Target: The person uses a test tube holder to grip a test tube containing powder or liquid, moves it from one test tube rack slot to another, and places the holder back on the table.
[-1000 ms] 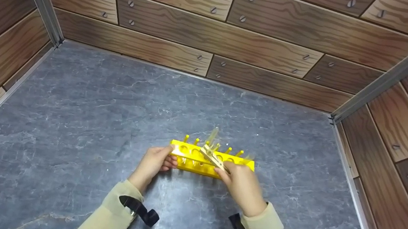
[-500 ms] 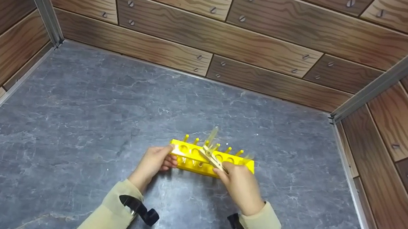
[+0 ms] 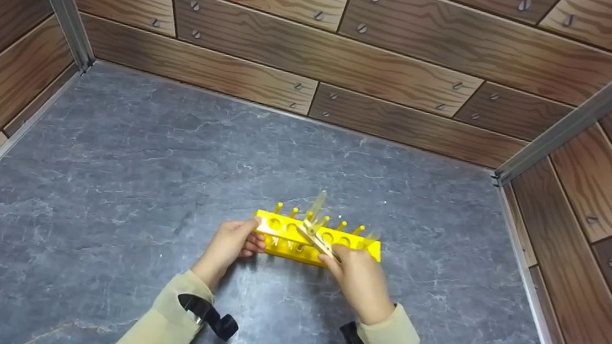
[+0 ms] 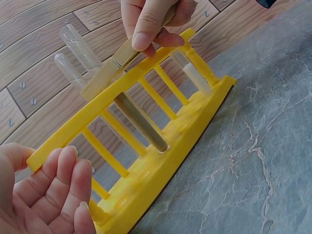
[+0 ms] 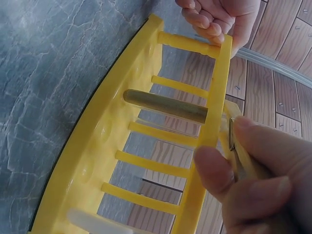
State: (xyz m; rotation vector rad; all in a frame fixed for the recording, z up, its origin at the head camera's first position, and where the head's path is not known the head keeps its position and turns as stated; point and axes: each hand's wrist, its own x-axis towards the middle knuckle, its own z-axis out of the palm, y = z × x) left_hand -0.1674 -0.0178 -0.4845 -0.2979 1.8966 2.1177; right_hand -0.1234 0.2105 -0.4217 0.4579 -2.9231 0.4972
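A yellow test tube rack (image 3: 283,234) stands on the grey surface. My left hand (image 3: 229,241) pinches the left end of its top bar between thumb and fingers. In my right hand (image 3: 365,282) is a wooden test tube clamp (image 4: 105,80), held across the top bar. Its jaws are at a test tube with dark brownish contents (image 4: 141,122); the right wrist view shows that tube (image 5: 165,105) standing through the rack. Whether the jaws grip the glass is hard to tell. Clear glass tube tops (image 4: 80,46) rise behind the bar.
A test tube with white contents (image 4: 195,78) stands at the rack's right end. Several yellow pegs (image 3: 279,208) stick up along the rack's back. Wood-patterned walls (image 3: 250,51) enclose the marbled grey surface (image 3: 174,155) at the back and sides.
My right hand and the wooden clamp have shifted very slightly left. The left hand and the rack keep their places.
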